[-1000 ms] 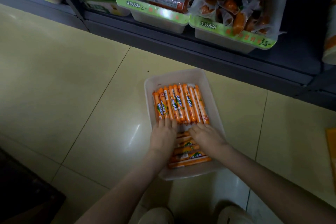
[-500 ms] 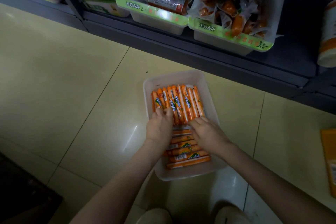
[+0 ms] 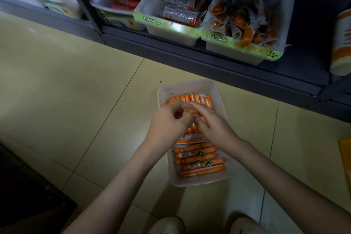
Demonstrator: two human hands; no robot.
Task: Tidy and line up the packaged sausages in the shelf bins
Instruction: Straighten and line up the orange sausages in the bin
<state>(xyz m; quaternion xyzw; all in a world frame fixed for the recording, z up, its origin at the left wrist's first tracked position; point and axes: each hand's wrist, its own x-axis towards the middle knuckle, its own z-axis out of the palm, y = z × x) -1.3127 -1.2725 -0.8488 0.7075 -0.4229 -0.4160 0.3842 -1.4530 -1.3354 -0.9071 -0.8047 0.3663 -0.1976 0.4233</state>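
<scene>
A white plastic bin (image 3: 190,85) sits on the tiled floor (image 3: 76,91) in front of the bottom shelf (image 3: 247,81), and both hands meet over its middle. The left hand (image 3: 168,120) has its fingers (image 3: 179,107) curled inward, blurred; whether they pinch a sausage I cannot tell. The right hand (image 3: 213,122) reaches across with fairly straight fingers (image 3: 197,107) laid on the lengthwise row of orange sausages (image 3: 192,98), whose far tips show just beyond the fingertips. Nearer than the fingers, toward the wrists, a second batch of orange sausages (image 3: 199,158) lies crosswise in the same bin. Well beyond the fingers, on the shelf, stand green-labelled bins (image 3: 167,25) of other packaged sausages. Two pale shoes (image 3: 169,226) show at the bottom edge.
</scene>
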